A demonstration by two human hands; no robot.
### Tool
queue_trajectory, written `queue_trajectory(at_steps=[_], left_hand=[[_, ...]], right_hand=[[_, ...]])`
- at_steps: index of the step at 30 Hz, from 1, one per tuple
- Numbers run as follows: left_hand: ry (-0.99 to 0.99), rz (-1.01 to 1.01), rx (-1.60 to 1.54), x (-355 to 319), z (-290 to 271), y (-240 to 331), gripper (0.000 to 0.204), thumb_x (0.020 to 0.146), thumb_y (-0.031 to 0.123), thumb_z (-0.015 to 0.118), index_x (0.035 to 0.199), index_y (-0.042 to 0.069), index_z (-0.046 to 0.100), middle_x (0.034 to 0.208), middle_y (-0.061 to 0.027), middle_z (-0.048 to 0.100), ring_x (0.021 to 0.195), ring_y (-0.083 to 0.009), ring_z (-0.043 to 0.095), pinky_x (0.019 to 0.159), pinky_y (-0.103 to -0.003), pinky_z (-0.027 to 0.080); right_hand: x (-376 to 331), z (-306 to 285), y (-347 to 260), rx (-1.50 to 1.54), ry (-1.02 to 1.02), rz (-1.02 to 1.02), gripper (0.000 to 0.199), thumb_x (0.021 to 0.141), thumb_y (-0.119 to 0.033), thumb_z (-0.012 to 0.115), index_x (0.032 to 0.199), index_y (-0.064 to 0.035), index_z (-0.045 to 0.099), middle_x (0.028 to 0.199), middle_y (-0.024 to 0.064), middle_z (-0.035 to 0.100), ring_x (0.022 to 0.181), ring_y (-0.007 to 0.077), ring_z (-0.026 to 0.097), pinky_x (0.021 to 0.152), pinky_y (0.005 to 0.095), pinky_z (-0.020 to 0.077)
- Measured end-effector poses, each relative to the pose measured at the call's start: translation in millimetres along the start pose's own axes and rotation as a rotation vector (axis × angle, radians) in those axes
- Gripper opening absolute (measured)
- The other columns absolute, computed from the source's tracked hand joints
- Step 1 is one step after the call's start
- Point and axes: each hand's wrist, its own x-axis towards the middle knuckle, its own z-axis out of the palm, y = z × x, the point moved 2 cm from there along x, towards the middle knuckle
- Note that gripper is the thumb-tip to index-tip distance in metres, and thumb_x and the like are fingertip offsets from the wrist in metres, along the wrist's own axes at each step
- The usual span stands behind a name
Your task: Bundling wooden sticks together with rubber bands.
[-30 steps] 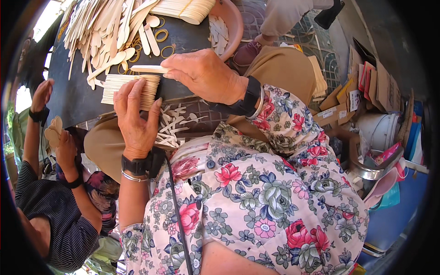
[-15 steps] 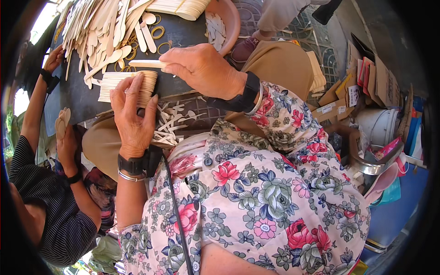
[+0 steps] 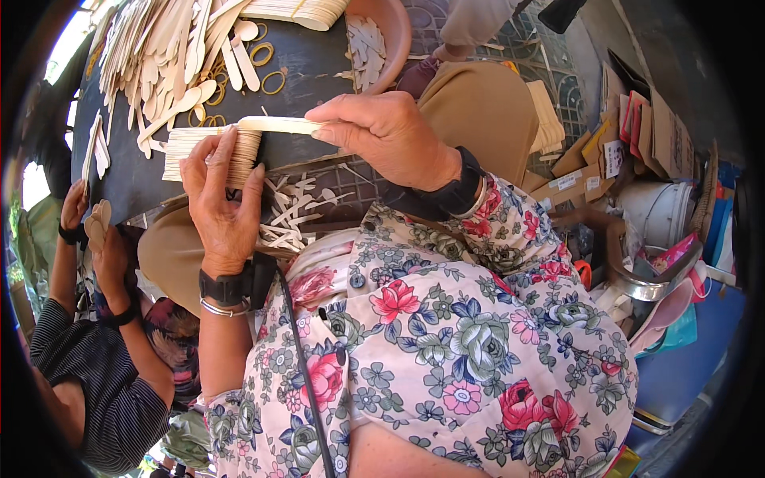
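Observation:
My left hand point(image 3: 225, 209) is closed around a stack of flat wooden spoons point(image 3: 185, 150) at the near edge of the dark table. Its fingers press on the stack's right end and the thumb lies against the side. My right hand point(image 3: 402, 137) pinches the right end of a single pale wooden spoon point(image 3: 283, 125) between thumb and fingers. That spoon lies level, its left end close to the stack's top right corner and my left fingertips; whether they touch I cannot tell. Beyond, a loose heap of wooden spoons point(image 3: 159, 68) covers the dark table point(image 3: 299, 73).
Yellow rubber bands point(image 3: 272, 83) lie beside the heap, near a banded bundle point(image 3: 301, 11). A pink basin point(image 3: 398, 38) holds pale scraps. More wooden scraps point(image 3: 288, 217) lie below the table edge. At left, a co-worker's hand point(image 3: 110, 259) holds spoons. Cardboard boxes point(image 3: 668, 135) stand right.
My right hand has moved slightly right and down with its spoon, now held flatter. The co-worker's farther hand has come down from the heap to the table's left edge.

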Motion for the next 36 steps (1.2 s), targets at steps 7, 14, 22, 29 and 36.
queue_trajectory(at_steps=[7,14,22,29,36], left_hand=[[0.037,-0.027,-0.008,1.6,-0.7,4.4,0.046,0.08,0.005,0.071,0.124,0.002,0.059,0.121,-0.0135,0.057,0.114,-0.0269,0.055,0.101,-0.037,0.041],[0.052,-0.008,-0.061,2.9,0.8,4.7,0.04,0.076,0.002,0.072,0.114,0.002,0.059,0.118,-0.0128,0.058,0.112,-0.0273,0.056,0.1,-0.037,0.041],[0.08,0.016,0.019,7.6,3.3,6.7,0.04,0.075,0.001,0.072,0.112,0.004,0.058,0.113,-0.0125,0.057,0.111,-0.0294,0.055,0.098,-0.039,0.041],[0.076,0.011,0.043,7.4,4.3,5.8,0.041,0.074,0.001,0.072,0.113,0.004,0.058,0.114,-0.0127,0.057,0.112,-0.03,0.054,0.099,-0.039,0.041],[0.094,0.004,0.042,7.1,5.9,4.3,0.041,0.075,0.001,0.072,0.112,0.004,0.059,0.115,-0.0137,0.057,0.113,-0.0311,0.055,0.099,-0.04,0.041]], right_hand=[[-0.8,-1.0,-0.8,-0.031,-0.017,0.021,0.017,0.089,-0.008,0.068,0.105,-0.0015,0.069,0.074,0.0064,0.065,0.066,0.007,0.057,0.06,0.0231,0.0466],[-1.3,0.0,3.2,-0.03,-0.016,0.003,0.018,0.089,-0.008,0.068,0.106,-0.0013,0.069,0.075,0.0063,0.065,0.066,0.0064,0.057,0.059,0.0231,0.0462],[-0.7,-2.4,-0.6,0.021,0.047,0.062,0.015,0.087,-0.011,0.068,0.099,-0.0021,0.068,0.073,0.0136,0.066,0.063,0.0198,0.065,0.058,0.0293,0.0488],[-0.8,-1.7,0.6,0.021,0.05,0.053,0.015,0.086,-0.011,0.069,0.098,-0.0025,0.068,0.073,0.0135,0.066,0.062,0.0199,0.064,0.058,0.0295,0.0488],[-1.3,-0.8,2.7,0.018,0.062,0.047,0.015,0.086,-0.011,0.069,0.098,-0.0025,0.068,0.074,0.0135,0.066,0.062,0.0201,0.064,0.058,0.0297,0.0488]])
